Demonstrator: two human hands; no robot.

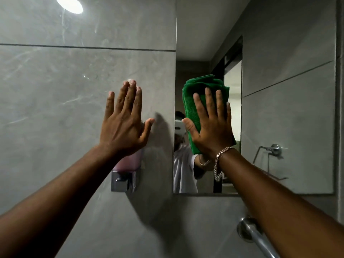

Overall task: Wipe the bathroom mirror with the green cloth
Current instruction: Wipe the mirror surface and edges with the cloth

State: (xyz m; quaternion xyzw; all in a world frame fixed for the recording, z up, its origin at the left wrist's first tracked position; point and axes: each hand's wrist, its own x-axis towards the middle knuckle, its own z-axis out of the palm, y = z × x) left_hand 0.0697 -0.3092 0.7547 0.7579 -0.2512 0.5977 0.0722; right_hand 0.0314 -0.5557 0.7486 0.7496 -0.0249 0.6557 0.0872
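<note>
The mirror (pixel 288 112) hangs on the grey tiled wall, filling the right half of the view. A folded green cloth (pixel 195 97) lies flat against its left part. My right hand (pixel 212 125) presses the cloth to the glass with the palm, fingers spread and pointing up; a chain bracelet hangs at the wrist. My left hand (pixel 124 123) rests flat on the tile wall to the left of the mirror's edge, fingers apart, holding nothing. The cloth's lower part is hidden behind my right hand.
A wall-mounted soap dispenser (pixel 124 174) with pink liquid sits below my left hand. A chrome tap (pixel 255 237) juts out at the bottom right. A chrome towel holder (pixel 270 155) shows in the mirror. A round ceiling light (pixel 69 4) reflects on the glossy tile.
</note>
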